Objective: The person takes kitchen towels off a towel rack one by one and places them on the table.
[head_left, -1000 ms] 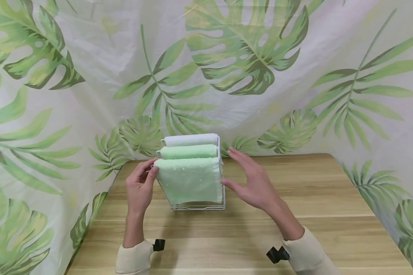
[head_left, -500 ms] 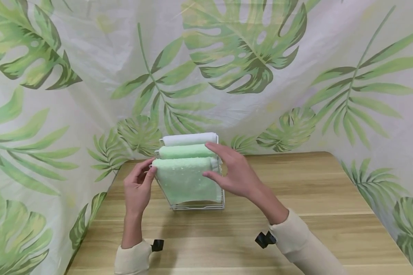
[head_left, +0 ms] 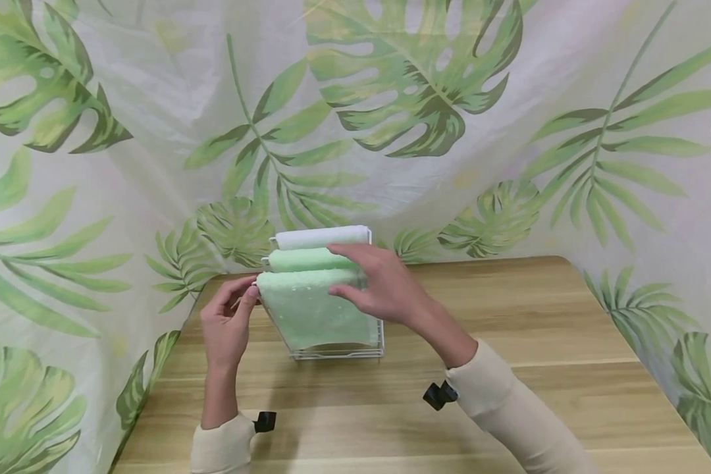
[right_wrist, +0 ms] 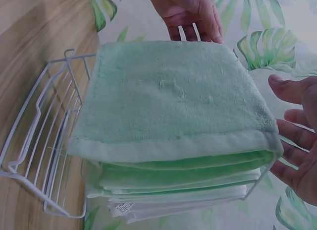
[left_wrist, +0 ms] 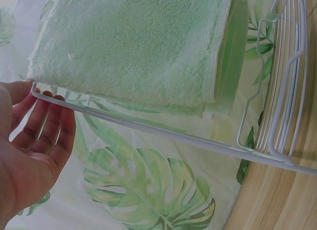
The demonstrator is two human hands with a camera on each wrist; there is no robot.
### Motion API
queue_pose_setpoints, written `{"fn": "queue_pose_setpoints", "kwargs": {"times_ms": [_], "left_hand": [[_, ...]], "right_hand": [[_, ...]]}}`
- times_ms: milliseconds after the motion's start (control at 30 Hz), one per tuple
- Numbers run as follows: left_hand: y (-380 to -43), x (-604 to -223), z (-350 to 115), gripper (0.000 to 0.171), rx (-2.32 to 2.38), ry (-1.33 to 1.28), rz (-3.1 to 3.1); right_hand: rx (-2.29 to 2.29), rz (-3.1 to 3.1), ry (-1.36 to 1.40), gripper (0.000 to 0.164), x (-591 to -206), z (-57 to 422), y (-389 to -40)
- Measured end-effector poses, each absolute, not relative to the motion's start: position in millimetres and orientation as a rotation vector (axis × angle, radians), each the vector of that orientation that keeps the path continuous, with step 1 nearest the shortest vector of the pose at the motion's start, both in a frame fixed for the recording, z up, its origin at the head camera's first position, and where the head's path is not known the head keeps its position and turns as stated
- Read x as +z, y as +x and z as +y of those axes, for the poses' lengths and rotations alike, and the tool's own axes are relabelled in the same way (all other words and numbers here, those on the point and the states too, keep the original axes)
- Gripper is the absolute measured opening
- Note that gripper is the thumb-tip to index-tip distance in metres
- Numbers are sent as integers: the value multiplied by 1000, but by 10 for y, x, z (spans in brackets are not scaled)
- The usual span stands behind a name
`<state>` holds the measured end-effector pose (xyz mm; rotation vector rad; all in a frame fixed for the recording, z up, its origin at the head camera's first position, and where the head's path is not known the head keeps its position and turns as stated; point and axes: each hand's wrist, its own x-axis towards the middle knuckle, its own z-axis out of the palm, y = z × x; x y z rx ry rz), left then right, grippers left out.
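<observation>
A white wire rack (head_left: 339,355) stands on the table with three folded towels draped over its bars. Nearest is a pale green towel (head_left: 308,313); behind it hang a second green towel (head_left: 299,259) and a white towel (head_left: 321,236). My left hand (head_left: 228,322) pinches the rack's front upper left corner, thumb at the bend of the wire (left_wrist: 138,127) and fingers behind it. My right hand (head_left: 385,284) hovers at the front towel's right end, thumb and fingers spread apart; in the right wrist view its fingers (right_wrist: 297,133) come right beside the towel's edge.
A wood-grain table (head_left: 539,395) lies under the rack. Behind it hangs a leaf-patterned cloth (head_left: 391,191), close past the table's back edge. Both wrists carry small black camera mounts (head_left: 440,395).
My right hand has moved left from beside the rack to over the right end of the towels. The left hand keeps its place at the rack's corner.
</observation>
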<state>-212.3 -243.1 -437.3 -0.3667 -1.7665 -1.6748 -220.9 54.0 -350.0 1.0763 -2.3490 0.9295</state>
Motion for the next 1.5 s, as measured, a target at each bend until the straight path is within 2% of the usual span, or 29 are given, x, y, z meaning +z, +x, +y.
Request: {"fn": "queue_pose_setpoints", "kwargs": {"times_ms": [333,900,1500], "left_hand": [[-2108,-4363,-2424,21,-1697,-299,-1783],[-2129,-4329,-2400,19,-1684,-244,-1799],[-2147,-4323,-2382,19,-1692,-179,-1823]], "right_hand": [[866,-2526,1155,56,-3408,390,-2331],[764,-2686,1158,25,-3320,288,-2420],[767,-2575,1032,15,-3346,259,-2369]]}}
